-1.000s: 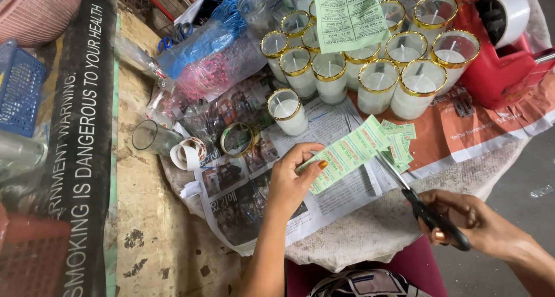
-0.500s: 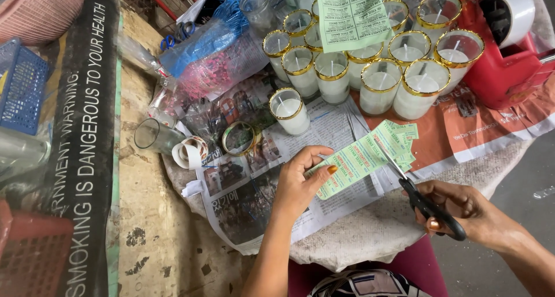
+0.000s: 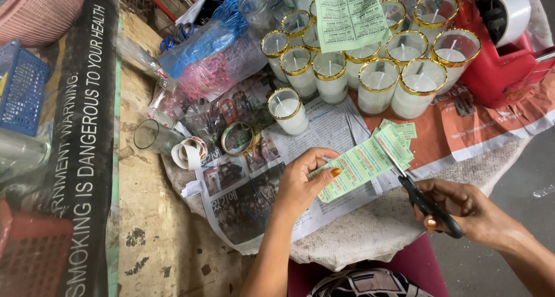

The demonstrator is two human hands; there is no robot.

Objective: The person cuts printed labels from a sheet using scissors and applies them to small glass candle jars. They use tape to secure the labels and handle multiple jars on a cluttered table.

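With the left hand (image 3: 300, 184) pinching the green label strip (image 3: 361, 164) taut, keep the right hand's (image 3: 462, 207) grip closed on the scissors (image 3: 425, 201) and cut squarely between labels.

Your strip of labels (image 3: 361, 165) is pale green with red and dark print. Scissors (image 3: 430, 207) have black handles. Candle glasses (image 3: 376, 92) hold white wax under gold rims. Tape dispenser (image 3: 497, 60) is red. Basket (image 3: 22, 89), blue lattice; scissors (image 3: 173, 40) possibly blue-handled.

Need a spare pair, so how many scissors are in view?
2: black scissors in the right hand, at the green label strip; blue-handled scissors by the blue bag, upper left. Clutter may hide more.
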